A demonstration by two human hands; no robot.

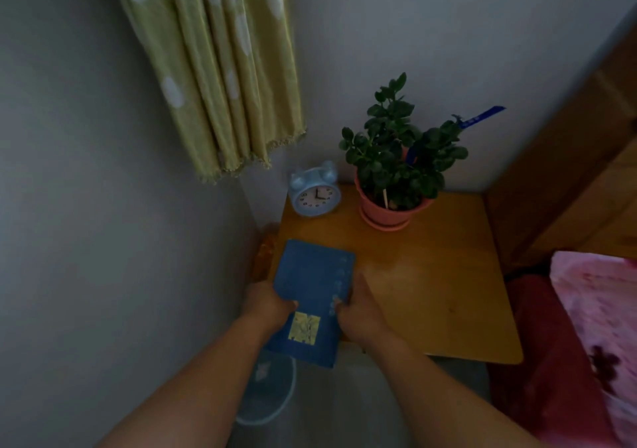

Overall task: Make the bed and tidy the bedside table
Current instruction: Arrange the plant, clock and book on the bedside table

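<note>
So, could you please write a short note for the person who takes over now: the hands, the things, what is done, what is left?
Left hand and right hand: each grips one side of the book.
Book: over the front left corner of the table, with its near end past the edge. Cannot tell if it rests there.
Clock and plant: upright at the back of the table.
Left: set the book fully on the table. Only a corner of the bed shows, so check it.

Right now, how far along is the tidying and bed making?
Alarm clock and potted plant stand upright on the bedside table. In hand: left hand and right hand grip the blue book over its front-left edge, not yet released. Pink bedding barely shows, so the bed cannot be judged.
</note>
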